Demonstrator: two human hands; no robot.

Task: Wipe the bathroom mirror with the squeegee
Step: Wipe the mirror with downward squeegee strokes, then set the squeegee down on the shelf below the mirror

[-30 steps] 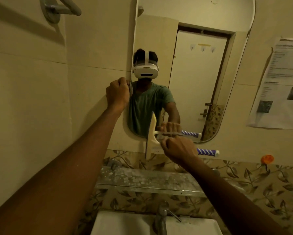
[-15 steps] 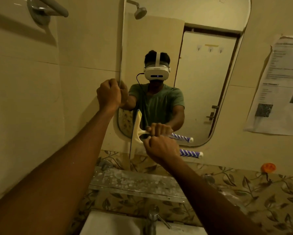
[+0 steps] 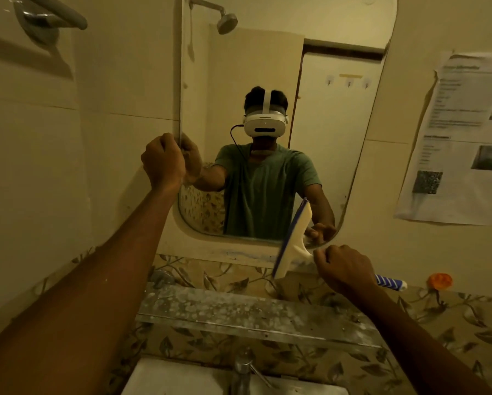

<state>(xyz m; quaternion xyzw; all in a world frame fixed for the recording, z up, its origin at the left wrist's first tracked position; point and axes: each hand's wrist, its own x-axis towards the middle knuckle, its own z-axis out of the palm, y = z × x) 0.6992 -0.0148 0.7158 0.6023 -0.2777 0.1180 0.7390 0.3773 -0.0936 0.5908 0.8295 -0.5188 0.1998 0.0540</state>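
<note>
The tall rounded mirror (image 3: pixel 333 115) hangs on the tiled wall ahead. My left hand (image 3: pixel 163 161) grips its left edge at mid height. My right hand (image 3: pixel 343 269) is curled round the handle of the white squeegee (image 3: pixel 291 243), whose blue-and-white striped handle end sticks out to the right of my fist. The blade stands nearly upright, tilted, at the mirror's bottom right corner, its lower half over the frame below the glass. The mirror reflects a person in a green shirt wearing a white headset.
A speckled glass shelf (image 3: pixel 253 315) runs below the mirror, over a white basin (image 3: pixel 165 377) with a chrome tap (image 3: pixel 243 372). Printed paper (image 3: pixel 464 138) is taped to the wall at right, an orange hook (image 3: pixel 439 280) below it. A grab bar (image 3: pixel 51 15) is at top left.
My right hand has dragged the squeegee rightwards along the bottom of the mirror, from its lower left to its bottom right corner. My left hand has kept its grip on the left edge.
</note>
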